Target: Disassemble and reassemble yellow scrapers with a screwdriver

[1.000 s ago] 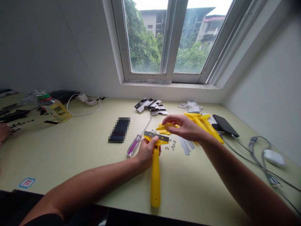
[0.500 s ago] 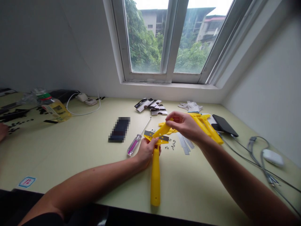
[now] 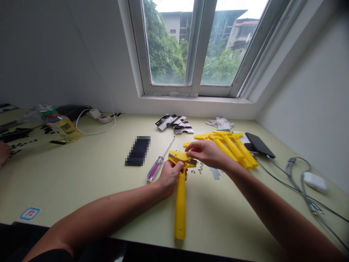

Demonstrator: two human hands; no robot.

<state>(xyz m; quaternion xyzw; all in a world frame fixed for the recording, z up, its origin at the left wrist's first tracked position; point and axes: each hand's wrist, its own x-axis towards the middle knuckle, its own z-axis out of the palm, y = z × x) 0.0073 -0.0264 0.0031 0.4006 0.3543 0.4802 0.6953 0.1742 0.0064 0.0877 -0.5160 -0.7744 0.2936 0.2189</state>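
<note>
My left hand [image 3: 169,176] is closed around the neck of a yellow scraper [image 3: 180,207], whose handle points toward me. Across the scraper's head lies a dark metal blade [image 3: 193,162]. On top of the blade rests a small yellow cover plate [image 3: 178,156], set lengthwise along the head. My right hand [image 3: 206,153] pinches the right end of that plate with thumb and fingertips. Small silver screws [image 3: 201,168] are scattered just right of the head, partly hidden. Loose grey blades [image 3: 215,173] lie beneath my right wrist. A screwdriver [image 3: 156,169] with a clear and purple handle lies left of the scraper.
Several yellow scraper handles [image 3: 231,147] are piled at the right, beside a black phone-like device [image 3: 260,145] and grey cables [image 3: 293,174]. Black-and-white packets [image 3: 174,123] and white gloves [image 3: 220,123] lie toward the window. A bottle [image 3: 64,127] and another person's hand [image 3: 4,150] are at the left.
My right hand has moved slightly left and down. The cover plate, tilted above the blade before, now lies along it. My left hand keeps its hold.
</note>
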